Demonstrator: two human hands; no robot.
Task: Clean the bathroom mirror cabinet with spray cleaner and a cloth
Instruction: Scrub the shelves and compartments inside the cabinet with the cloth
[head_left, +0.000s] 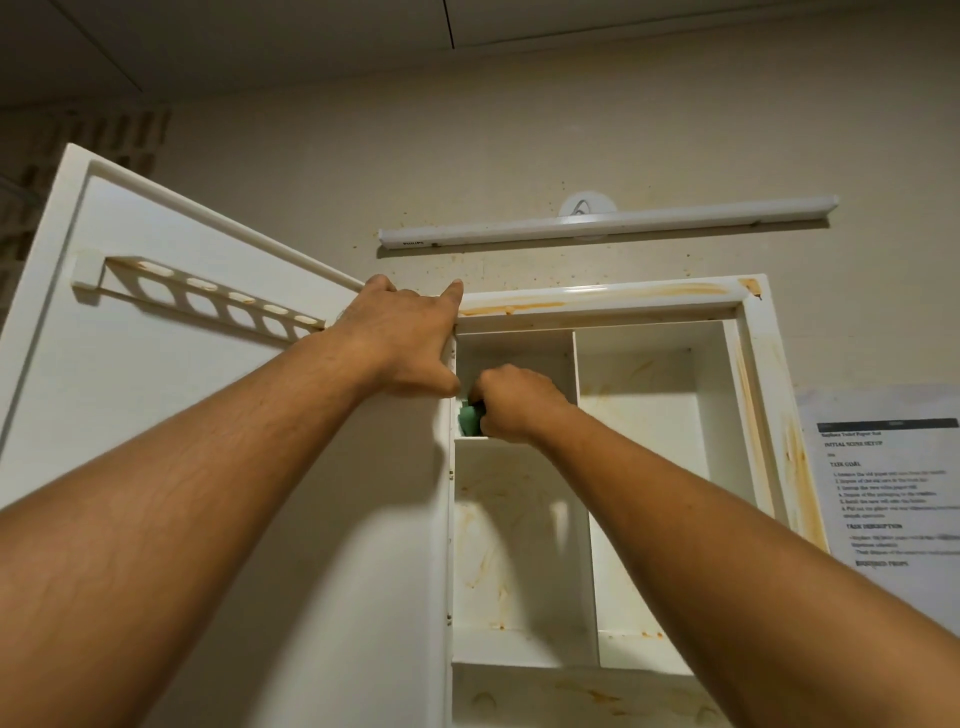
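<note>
The white mirror cabinet (748, 395) hangs on the wall with its door (171, 395) swung open to the left. Orange-brown stains streak its frame, shelves and back panel. My left hand (402, 338) rests on the door's top corner at the hinge side, fingers over the edge. My right hand (511, 402) is inside the upper left compartment, gripping a green cloth (469, 420) against the compartment's left wall just above the shelf. Most of the cloth is hidden by my fingers. No spray cleaner is in view.
A white tube light (608, 223) is fixed to the wall above the cabinet. A printed paper sheet (883, 478) hangs to the right. A holder rack with oval holes (208, 301) sits on the door's inner side.
</note>
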